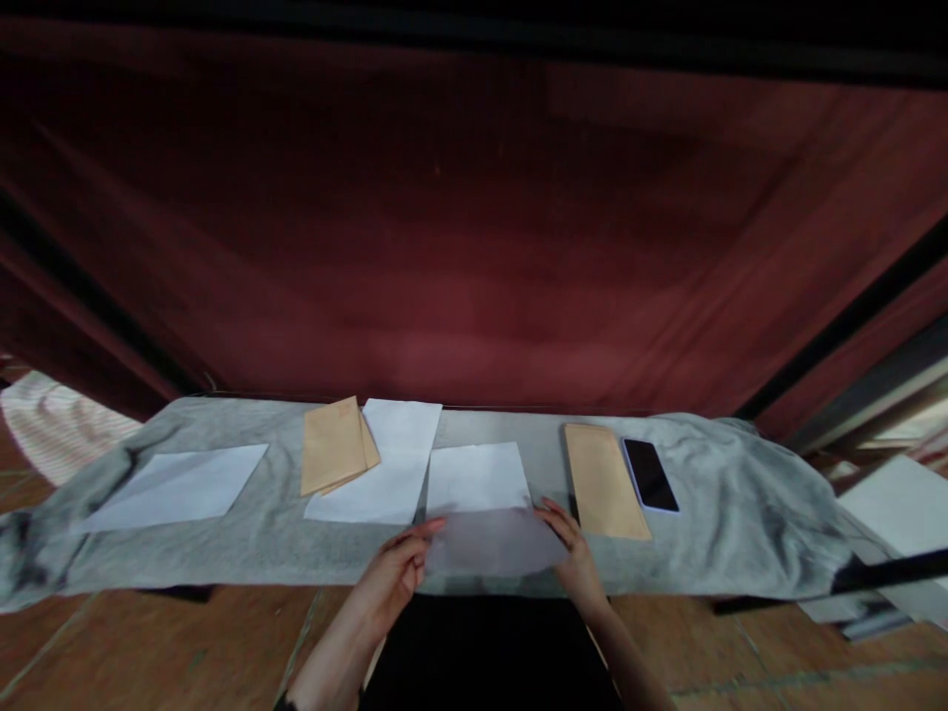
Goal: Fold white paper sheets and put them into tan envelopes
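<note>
My left hand pinches the left edge of a sheet of white paper close to my body. Closed on the right edge of this sheet is my right hand. The held part is curved and in shade, raised toward me. Just beyond it a brighter white paper area lies flat on the grey cloth; whether the two are one sheet I cannot tell. To the left, brown envelopes overlap another white sheet. Right of my right hand lies a brown envelope stack.
A phone with a dark screen sits beside the envelopes on the right. Another white sheet lies far left on the grey cloth. Dark red fabric rises behind, with dark bars at both sides. Brown tiles show below.
</note>
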`<state>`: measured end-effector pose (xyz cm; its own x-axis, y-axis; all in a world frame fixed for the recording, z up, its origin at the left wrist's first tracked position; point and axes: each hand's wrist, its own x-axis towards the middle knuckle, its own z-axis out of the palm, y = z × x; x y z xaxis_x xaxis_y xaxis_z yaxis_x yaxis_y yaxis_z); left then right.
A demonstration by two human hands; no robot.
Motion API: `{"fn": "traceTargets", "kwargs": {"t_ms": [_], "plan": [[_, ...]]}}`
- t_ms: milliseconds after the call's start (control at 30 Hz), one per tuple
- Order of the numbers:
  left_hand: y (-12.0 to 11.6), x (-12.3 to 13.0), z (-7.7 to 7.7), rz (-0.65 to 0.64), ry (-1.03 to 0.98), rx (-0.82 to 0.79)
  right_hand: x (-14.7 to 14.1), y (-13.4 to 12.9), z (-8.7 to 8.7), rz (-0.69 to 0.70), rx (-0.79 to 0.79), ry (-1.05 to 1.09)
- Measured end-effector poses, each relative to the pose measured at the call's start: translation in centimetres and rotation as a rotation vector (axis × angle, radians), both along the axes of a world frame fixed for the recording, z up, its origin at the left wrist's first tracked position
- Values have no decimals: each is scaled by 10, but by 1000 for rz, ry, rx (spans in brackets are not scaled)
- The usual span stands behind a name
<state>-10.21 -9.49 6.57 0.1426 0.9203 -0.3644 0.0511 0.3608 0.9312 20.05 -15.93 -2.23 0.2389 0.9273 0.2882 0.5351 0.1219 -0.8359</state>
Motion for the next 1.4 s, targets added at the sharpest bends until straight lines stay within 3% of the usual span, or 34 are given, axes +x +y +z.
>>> {"fn": "traceTargets", "kwargs": {"t_ms": [100, 233, 333, 533, 633, 800, 900, 1000, 1067, 1200, 1400], "plan": [[11, -5, 5, -34, -248, -180, -5, 17, 6, -2, -10, -45], [24, -9, -1, 36, -252, -105, -5, 32, 9, -33, -92, -34], [31, -6, -18, 81, -64, 27, -4, 38, 7, -100, -109, -107], [46, 16, -47, -36, 536, 349, -8, 48, 0, -216, -124, -341], [48, 25, -53, -68, 713, 463, -13, 47, -5, -277, -138, -440], [40, 31, -57, -156, 938, 472, -18, 40, -7, -310, -181, -628], [33, 39, -60, -182, 1074, 613, -21, 40, -5, -331, -194, -648], [30, 61, -65, -257, 1100, 823, -35, 48, -4, -279, -114, -574], [32, 81, -69, -349, 1084, 907, -51, 58, -4, -166, -41, -501], [45, 112, -79, -514, 1106, 901, -76, 78, -4, -18, -52, -537], [65, 114, -86, -505, 1161, 859, -73, 92, -4, -30, -211, -700]]}}
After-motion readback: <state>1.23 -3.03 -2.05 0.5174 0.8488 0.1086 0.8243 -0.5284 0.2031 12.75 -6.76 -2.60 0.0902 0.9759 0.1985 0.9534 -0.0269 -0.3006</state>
